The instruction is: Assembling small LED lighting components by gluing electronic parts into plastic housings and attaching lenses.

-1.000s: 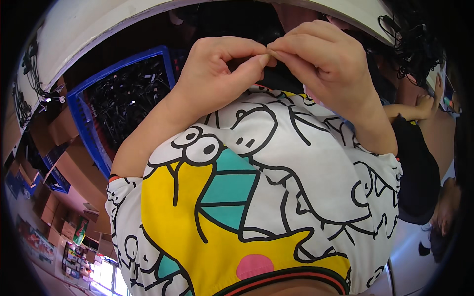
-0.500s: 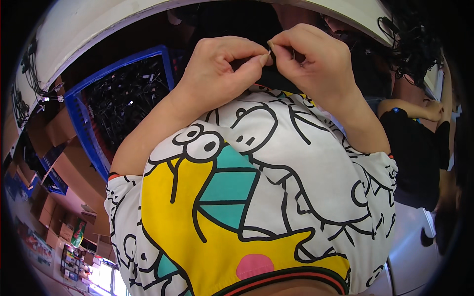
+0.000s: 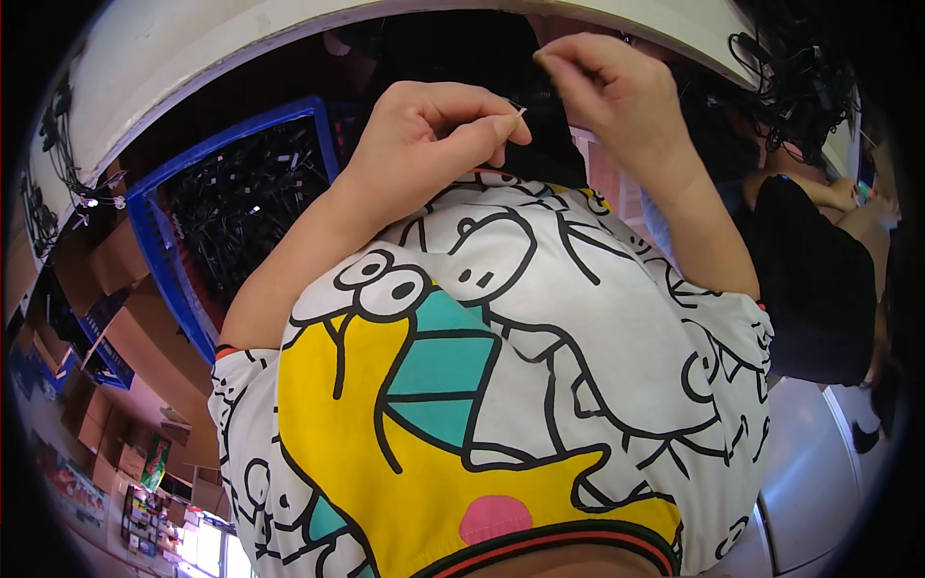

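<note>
Thumb and index finger of my left hand [image 3: 438, 130] are pinched together. A small, thin whitish piece [image 3: 521, 112] sticks out at their tips, too small to name. My right hand [image 3: 617, 91] is up and to the right of it, apart from the piece. Its thumb and index finger also come together in a pinch, and anything between them is too small or blurred to make out. Both hands are raised above my lap, just short of the white table edge.
A blue crate [image 3: 323, 130] full of black cables [image 3: 246, 188] stands to the left. The white table [image 3: 260, 29] curves along the far side, with a black cable heap [image 3: 800, 87] at right. Another person in dark clothing [image 3: 809, 289] sits at the right. Cardboard boxes [image 3: 159, 356] are at left.
My right hand has moved up and away from my left hand; their fingertips were touching or nearly so. The left hand keeps its pinch. The other person's hands at right have shifted.
</note>
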